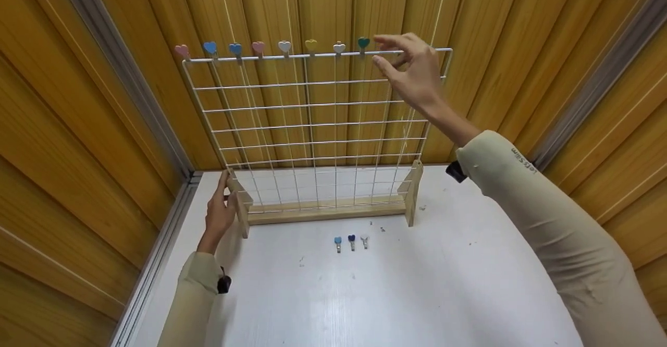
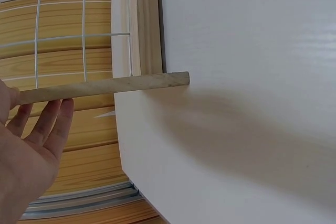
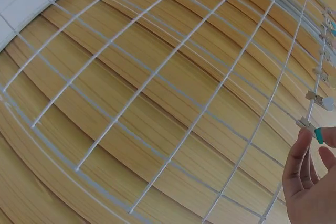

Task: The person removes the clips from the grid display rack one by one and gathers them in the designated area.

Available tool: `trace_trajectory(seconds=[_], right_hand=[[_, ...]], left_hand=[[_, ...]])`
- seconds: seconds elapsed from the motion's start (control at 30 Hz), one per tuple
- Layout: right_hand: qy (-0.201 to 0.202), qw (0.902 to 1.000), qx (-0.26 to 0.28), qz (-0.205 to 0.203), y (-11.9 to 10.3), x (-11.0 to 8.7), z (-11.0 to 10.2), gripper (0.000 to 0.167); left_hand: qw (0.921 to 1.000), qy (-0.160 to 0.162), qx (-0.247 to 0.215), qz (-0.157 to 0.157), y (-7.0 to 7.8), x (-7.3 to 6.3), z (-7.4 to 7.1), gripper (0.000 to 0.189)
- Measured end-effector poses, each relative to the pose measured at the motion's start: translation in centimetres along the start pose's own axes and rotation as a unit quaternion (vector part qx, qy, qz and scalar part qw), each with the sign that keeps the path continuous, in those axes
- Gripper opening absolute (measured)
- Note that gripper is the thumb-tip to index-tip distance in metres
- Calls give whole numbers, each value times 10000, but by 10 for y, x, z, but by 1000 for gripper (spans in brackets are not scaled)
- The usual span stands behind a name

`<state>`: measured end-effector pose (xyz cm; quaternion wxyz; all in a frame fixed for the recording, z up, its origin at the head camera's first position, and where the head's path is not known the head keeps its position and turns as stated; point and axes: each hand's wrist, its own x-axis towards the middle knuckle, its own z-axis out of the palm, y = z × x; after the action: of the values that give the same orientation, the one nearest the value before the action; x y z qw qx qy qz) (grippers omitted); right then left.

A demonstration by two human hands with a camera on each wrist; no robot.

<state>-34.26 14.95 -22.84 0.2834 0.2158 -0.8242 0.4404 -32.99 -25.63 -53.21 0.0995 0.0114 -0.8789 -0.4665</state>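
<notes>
A white wire grid rack [image 1: 307, 84] stands upright in a wooden base [image 1: 328, 214]. Heart-topped clips in several colours line its top wire, among them a green heart clip [image 1: 363, 42], a white one [image 1: 339, 48] and a yellow one [image 1: 311, 45]. My right hand [image 1: 414, 65] is just right of the green clip, thumb and forefinger parted, with nothing between them. On the other side, my left hand [image 1: 220, 211] holds the base's left wooden upright [image 2: 105, 86], fingers against its outer face; the thumb is partly out of view in the left wrist view.
Three more heart clips lie in a row on the white table [image 1: 333, 305]: a light blue clip [image 1: 338, 244], a dark blue clip [image 1: 352, 242] and a white clip [image 1: 365, 241]. Wood-patterned panels [image 1: 78, 128] surround the table at the back and sides.
</notes>
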Motion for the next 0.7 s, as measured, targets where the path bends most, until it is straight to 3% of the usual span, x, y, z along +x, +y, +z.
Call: trace_trajectory(seconds=[0.17,0.4,0.57,0.7], right_hand=[[-608,9948,735,367,3,8,4,53],[-1441,9740,1599,710,9,17,12,62],[-1523,9614,2109,899,11,18,18,53],[-1393,9672,1989,748,11,19,23,45]], left_hand=[[10000,11,1,-6,1,0,0,67],[9999,-20,-139,17,1,1,1,67],[9999,-94,-84,27,-1,0,1,67],[10000,-27,-30,88,-1,1,1,67]])
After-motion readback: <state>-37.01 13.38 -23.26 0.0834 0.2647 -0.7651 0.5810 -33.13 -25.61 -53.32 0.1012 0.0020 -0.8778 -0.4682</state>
